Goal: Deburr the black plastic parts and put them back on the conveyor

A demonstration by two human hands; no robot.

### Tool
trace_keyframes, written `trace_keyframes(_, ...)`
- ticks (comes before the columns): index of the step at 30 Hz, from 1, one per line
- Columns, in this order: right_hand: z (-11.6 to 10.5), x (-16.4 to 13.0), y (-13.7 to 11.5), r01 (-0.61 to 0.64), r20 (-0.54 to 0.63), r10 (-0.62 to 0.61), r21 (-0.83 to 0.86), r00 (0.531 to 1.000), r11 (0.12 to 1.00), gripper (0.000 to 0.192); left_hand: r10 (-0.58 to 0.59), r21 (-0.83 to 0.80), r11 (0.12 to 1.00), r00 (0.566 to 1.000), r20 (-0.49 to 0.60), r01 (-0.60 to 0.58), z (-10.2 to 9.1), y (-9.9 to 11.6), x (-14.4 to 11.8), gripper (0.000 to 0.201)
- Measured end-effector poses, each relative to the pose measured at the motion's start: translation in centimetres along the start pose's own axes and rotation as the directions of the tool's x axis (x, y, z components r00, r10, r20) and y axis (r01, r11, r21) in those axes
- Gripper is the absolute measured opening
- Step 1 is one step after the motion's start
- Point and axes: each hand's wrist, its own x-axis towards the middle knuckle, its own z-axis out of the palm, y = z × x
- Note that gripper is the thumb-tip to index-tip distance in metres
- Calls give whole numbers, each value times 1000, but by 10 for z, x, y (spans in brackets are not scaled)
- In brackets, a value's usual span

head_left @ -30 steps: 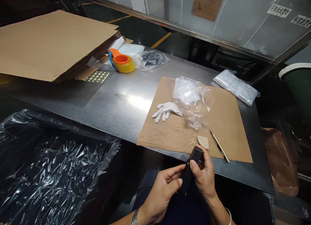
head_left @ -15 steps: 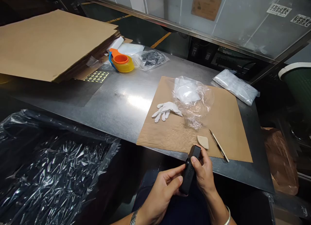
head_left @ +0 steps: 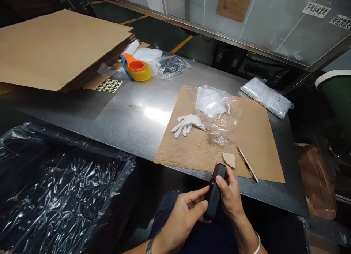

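Both hands hold a small black plastic block (head_left: 214, 193) upright, just below the near edge of the steel table (head_left: 137, 115). My left hand (head_left: 184, 217) grips its lower end with thumb and fingers. My right hand (head_left: 231, 199) wraps its right side, thumb pressed on the front face. Right behind the block lie a beige wedge-shaped pad (head_left: 229, 159) and a thin stick tool (head_left: 247, 163) on a cardboard sheet (head_left: 257, 137).
A white glove (head_left: 187, 124) and a crumpled clear bag (head_left: 218, 113) lie on the cardboard. A tape dispenser (head_left: 136, 68), sticker sheet (head_left: 108, 85), bagged parts (head_left: 170, 66) and stacked cardboard (head_left: 60, 45) sit far left. A white packet (head_left: 266, 97) lies far right. Black plastic lining (head_left: 55, 195) fills the near left.
The black block has turned slightly in my hands, showing more of its front face. Both hands stay in about the same place.
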Motion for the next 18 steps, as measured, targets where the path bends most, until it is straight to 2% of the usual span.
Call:
trace_keyframes(9,0,-8,-13,60,-39,-68,-186,997,981,49,9,-3,1000,1000,-9,-9,-2,-3,2,50)
trace_keyframes(18,0,-8,-11,85,-35,-95,-226,995,971,49,-10,-28,1000,1000,29,10,0,1,2,48)
